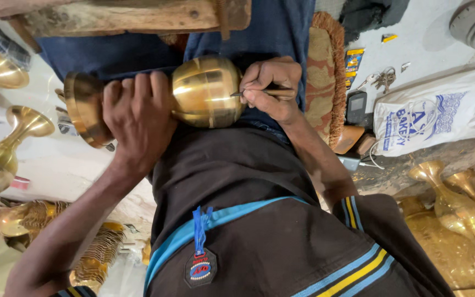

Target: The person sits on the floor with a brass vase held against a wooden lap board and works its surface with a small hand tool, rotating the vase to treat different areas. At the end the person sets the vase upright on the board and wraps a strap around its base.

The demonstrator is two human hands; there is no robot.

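A brass vase (204,91) lies sideways across my lap, its round belly in the middle and its flared foot (83,107) to the left. My left hand (138,118) wraps around the vase's narrow neck and holds it still. My right hand (270,88) pinches a thin dark engraving tool (248,92), whose tip touches the right side of the belly. Faint scored lines run over the belly.
More brass vases stand at the left (6,137) and lower right (452,203). A wooden beam (127,16) crosses the top. A white plastic bag (435,118), keys (380,80), a small phone (357,107) and a woven cushion (325,77) lie at the right.
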